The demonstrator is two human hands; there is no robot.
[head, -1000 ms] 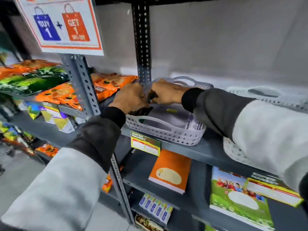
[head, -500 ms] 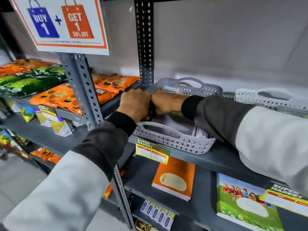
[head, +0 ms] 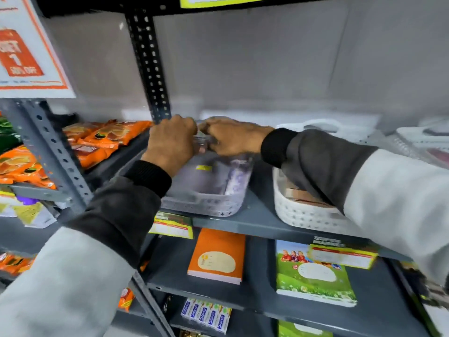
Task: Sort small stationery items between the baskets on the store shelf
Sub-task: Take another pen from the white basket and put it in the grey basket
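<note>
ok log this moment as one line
left hand + right hand: together over grey basket | item between them: blurred | white basket: untouched

Two hands: the left hand (head: 171, 142) and the right hand (head: 233, 137), both near the centre. Two baskets clearly show: a grey basket (head: 206, 203) just below centre and a white basket (head: 303, 217) at about 4 o'clock; blurred shapes further toward 3 o'clock cannot be counted. Two notebooks lie on the shelf below: an orange notebook (head: 217, 255) at 6 o'clock and a green notebook (head: 313, 273) at 5 o'clock. One promotional sign (head: 26, 52) hangs at 10 o'clock.
</note>
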